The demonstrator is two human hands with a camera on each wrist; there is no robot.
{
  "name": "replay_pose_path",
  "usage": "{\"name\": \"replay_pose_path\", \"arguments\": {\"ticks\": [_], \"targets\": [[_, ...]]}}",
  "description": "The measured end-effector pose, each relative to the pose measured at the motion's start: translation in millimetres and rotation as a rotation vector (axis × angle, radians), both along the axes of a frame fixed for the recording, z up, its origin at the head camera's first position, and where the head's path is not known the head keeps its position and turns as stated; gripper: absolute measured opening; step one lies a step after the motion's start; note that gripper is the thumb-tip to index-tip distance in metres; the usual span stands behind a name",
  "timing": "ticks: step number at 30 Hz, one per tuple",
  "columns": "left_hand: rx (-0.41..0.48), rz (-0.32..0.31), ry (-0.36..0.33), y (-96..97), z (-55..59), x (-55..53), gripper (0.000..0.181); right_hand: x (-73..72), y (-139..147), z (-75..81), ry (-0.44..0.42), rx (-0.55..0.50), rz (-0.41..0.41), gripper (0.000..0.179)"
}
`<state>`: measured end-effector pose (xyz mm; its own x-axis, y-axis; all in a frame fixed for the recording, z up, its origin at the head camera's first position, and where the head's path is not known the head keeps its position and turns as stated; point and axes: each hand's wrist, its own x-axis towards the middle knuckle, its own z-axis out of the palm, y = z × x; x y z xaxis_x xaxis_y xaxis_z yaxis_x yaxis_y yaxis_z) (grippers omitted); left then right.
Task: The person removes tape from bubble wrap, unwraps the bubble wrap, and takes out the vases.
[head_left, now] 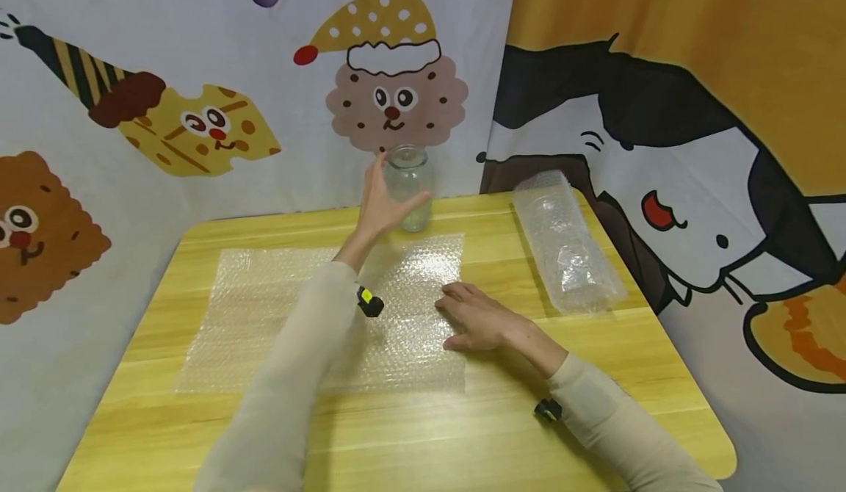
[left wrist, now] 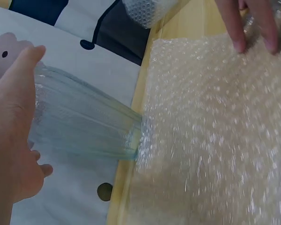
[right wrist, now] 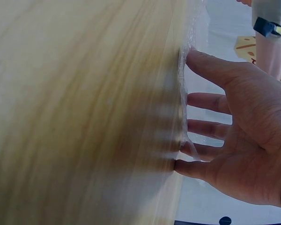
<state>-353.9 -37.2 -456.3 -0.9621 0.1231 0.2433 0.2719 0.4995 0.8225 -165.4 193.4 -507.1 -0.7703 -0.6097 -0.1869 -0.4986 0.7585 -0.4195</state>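
An upright clear glass jar (head_left: pixel 416 202) stands at the back edge of the table. My left hand (head_left: pixel 383 202) is spread beside its upper part, with the thumb out to one side and the fingers to the other. In the left wrist view the glass jar (left wrist: pixel 84 115) lies between the thumb and the other fingers. A flat sheet of bubble wrap (head_left: pixel 264 294) covers the middle of the table. My right hand (head_left: pixel 482 319) rests with spread fingers on the right edge of this sheet. In the right wrist view the fingertips (right wrist: pixel 192 56) touch the sheet's edge.
A rolled bundle of bubble wrap (head_left: pixel 562 242) lies at the back right of the wooden table (head_left: pixel 496 433). Behind the table hangs a cloth (head_left: pixel 231 7) with cartoon figures, close to its back edge.
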Motion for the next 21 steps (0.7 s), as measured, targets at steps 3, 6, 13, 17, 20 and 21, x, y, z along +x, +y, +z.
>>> {"name": "replay_pose_path", "arguments": {"ticks": [3, 6, 13, 17, 20, 21], "targets": [[-0.004, -0.015, -0.004, -9.8, 2.8, 7.8, 0.126, -0.4, 0.5, 0.3, -0.005, -0.006, -0.003, 0.08], [-0.034, -0.021, 0.0, -22.9, 2.7, 14.1, 0.124, -0.1, 0.4, -0.6, -0.01, -0.014, -0.008, 0.08], [-0.125, -0.035, 0.014, -59.9, -6.3, 33.9, 0.121, 3.1, -0.9, -3.0, -0.03, -0.024, -0.012, 0.08], [-0.17, -0.053, 0.0, -82.3, -10.9, 50.9, 0.115, 3.9, -1.7, -3.3, -0.028, -0.031, -0.019, 0.081], [-0.201, -0.057, -0.004, -100.4, -14.7, 63.2, 0.109, 3.3, -2.2, -2.3, -0.029, -0.029, -0.025, 0.081], [-0.217, -0.061, -0.002, -106.6, -16.0, 67.2, 0.108, 2.9, -2.2, -2.0, -0.029, -0.027, -0.026, 0.081]]}}
